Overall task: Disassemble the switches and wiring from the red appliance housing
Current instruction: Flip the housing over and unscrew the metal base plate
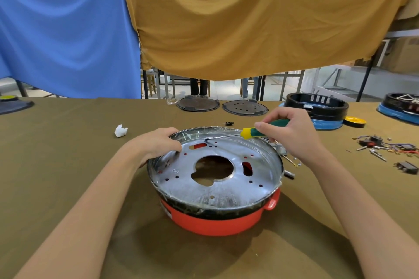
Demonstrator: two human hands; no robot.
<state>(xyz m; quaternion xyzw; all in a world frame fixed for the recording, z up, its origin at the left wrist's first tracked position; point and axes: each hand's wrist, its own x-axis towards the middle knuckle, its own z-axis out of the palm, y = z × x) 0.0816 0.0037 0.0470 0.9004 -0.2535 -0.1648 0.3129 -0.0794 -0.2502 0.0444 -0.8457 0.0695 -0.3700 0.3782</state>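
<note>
The red appliance housing (pixel 217 222) was set at the desk's (pixel 68 154) centre. Its far-left rim was clasped by the left hand (pixel 156 142), fingers curled. A screwdriver (pixel 249 133) was pinched in the right hand's (pixel 292 133) grip, tip lowered onto the metal plate (pixel 215 188). Removed switches and wiring (pixel 390 146) lay well apart, rightward.

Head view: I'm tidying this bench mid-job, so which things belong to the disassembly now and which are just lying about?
In use: red appliance housing; its metal plate; screwdriver held by right hand; left hand gripping the rim.

Lying about: crumpled white tissue; two round dark plates; black ring housing; removed switches and wires.
</note>
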